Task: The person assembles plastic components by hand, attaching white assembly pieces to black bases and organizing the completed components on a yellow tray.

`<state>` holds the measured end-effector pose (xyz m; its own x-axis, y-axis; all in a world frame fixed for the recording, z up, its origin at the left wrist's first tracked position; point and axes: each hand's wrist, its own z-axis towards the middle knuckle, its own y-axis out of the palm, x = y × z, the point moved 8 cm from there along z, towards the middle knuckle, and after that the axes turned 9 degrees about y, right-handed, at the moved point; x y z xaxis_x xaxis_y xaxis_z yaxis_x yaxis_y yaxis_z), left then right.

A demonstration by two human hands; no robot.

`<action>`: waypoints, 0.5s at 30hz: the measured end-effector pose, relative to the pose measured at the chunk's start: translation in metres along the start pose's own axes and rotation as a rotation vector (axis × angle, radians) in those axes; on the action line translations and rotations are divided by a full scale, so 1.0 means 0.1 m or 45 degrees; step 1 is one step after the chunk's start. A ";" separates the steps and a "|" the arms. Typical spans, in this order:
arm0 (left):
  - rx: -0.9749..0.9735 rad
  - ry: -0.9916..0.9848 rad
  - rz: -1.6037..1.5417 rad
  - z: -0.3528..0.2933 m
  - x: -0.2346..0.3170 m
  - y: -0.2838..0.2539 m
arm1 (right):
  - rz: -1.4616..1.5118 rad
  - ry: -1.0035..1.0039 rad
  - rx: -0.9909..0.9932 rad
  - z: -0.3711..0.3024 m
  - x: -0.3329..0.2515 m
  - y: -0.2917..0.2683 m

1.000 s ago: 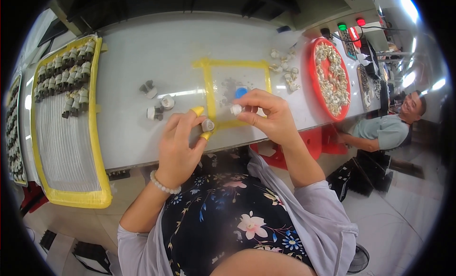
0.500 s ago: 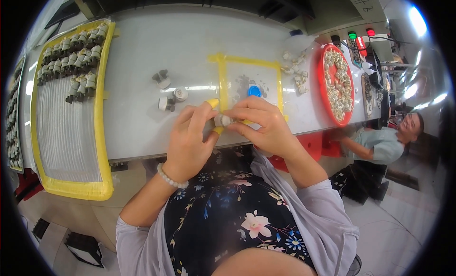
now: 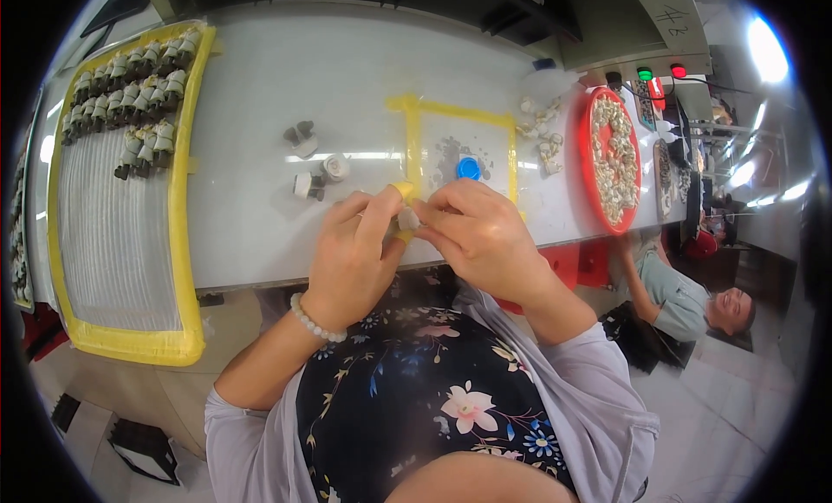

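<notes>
My left hand (image 3: 351, 247), with yellow covers on its thumb and index fingertip, pinches a small whitish piece (image 3: 407, 219) above the table's front edge. My right hand (image 3: 485, 234) meets it from the other side, thumb and fingers pressed together at that piece; whether they grip it or a smaller bit is hidden. Just beyond my left hand lie a white-and-dark part (image 3: 308, 187), a round white part (image 3: 335, 166) and another white-and-dark part (image 3: 301, 139). A blue cap (image 3: 468, 168) sits past my right hand, inside a yellow tape outline (image 3: 459, 111).
At left is a ribbed tray (image 3: 121, 252) with yellow taped edges, holding rows of white-and-dark parts (image 3: 130, 96). A red basin (image 3: 592, 161) of small cream pieces stands at right, beside loose cream pieces (image 3: 548, 143). Another person (image 3: 672, 291) is at far right.
My right fingers have closed in on the whitish piece; the small bit that showed between them is now hidden. The view has shifted slightly. The other person leans lower.
</notes>
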<state>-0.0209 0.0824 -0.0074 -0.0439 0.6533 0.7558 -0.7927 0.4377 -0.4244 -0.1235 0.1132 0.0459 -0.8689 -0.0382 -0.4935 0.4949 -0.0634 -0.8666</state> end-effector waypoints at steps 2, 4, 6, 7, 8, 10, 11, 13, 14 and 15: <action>-0.008 0.026 0.025 0.01 0.01 0.01 | -0.041 -0.016 -0.074 0.02 -0.01 0.02; 0.033 0.045 0.024 0.02 0.03 0.00 | -0.094 -0.028 -0.115 0.03 -0.01 0.06; 0.063 0.047 0.025 0.02 0.02 0.00 | -0.158 -0.020 -0.135 0.01 0.02 0.09; 0.050 0.086 0.003 0.03 0.04 0.02 | -0.114 -0.019 -0.118 0.01 0.03 0.09; 0.067 0.047 0.000 0.02 0.00 0.01 | -0.064 -0.029 -0.104 0.01 0.04 0.09; 0.058 -0.074 -0.024 0.02 -0.07 0.03 | 0.021 -0.004 -0.040 -0.02 0.13 0.00; 0.050 -0.050 -0.028 0.03 -0.05 0.01 | 0.128 -0.004 -0.011 -0.04 0.18 -0.02; -0.026 -0.122 0.020 0.00 -0.06 0.01 | 0.180 0.102 0.150 -0.19 0.55 -0.12; -0.023 -0.124 0.032 0.01 -0.04 0.00 | 0.237 0.211 0.302 -0.29 0.77 -0.27; -0.052 -0.075 0.050 0.01 0.02 -0.01 | 0.111 0.326 0.406 -0.37 0.93 -0.44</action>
<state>-0.0208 0.0825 -0.0047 -0.1111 0.6333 0.7659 -0.7644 0.4380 -0.4731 -0.2261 0.1491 0.0349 -0.7762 0.1896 -0.6013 0.5074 -0.3784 -0.7742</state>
